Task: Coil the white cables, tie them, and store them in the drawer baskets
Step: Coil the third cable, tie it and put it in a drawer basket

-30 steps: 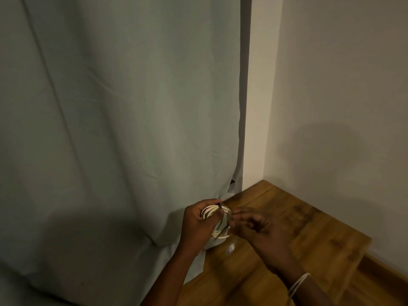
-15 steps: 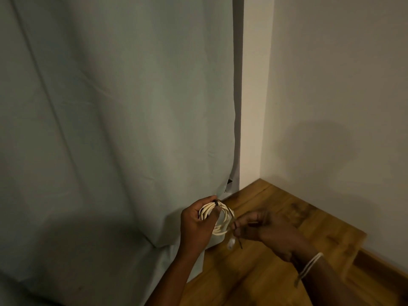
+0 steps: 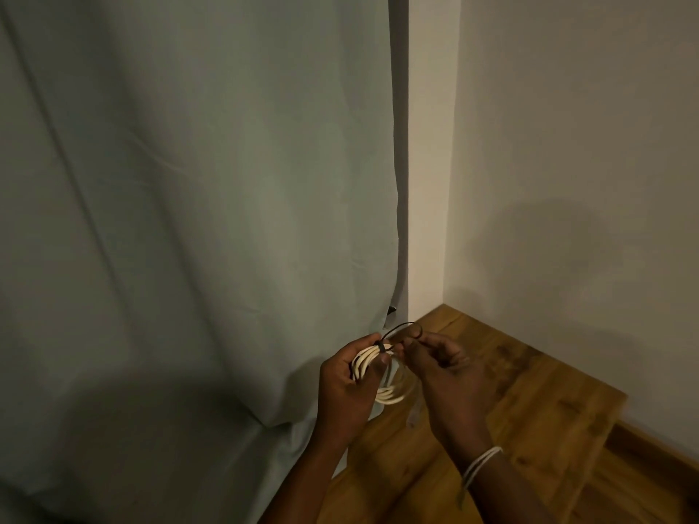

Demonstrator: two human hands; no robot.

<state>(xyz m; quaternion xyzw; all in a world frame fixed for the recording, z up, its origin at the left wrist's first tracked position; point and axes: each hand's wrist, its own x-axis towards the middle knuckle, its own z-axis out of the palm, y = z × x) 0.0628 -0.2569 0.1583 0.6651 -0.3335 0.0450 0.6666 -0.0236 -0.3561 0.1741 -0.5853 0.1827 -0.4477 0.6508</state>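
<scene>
A coil of white cable (image 3: 393, 393) hangs in the air above a wooden surface. My left hand (image 3: 346, 387) grips the coil's upper left side, thumb pressed over the strands. A thin black tie (image 3: 401, 329) wraps the coil at the top and arcs up in a loop. My right hand (image 3: 442, 366) pinches the free end of that tie just right of the coil. A clear plug end (image 3: 413, 414) dangles below the coil. No drawer baskets are in view.
A pale green curtain (image 3: 189, 221) hangs across the left and reaches down behind my hands. A wooden tabletop (image 3: 529, 402) sits in the corner of cream walls (image 3: 567, 145). White string bands circle my right wrist (image 3: 482, 465).
My right hand moved up and left to the top of the coil. The black tie's tail now arcs in a loop above the coil instead of hanging down to the right.
</scene>
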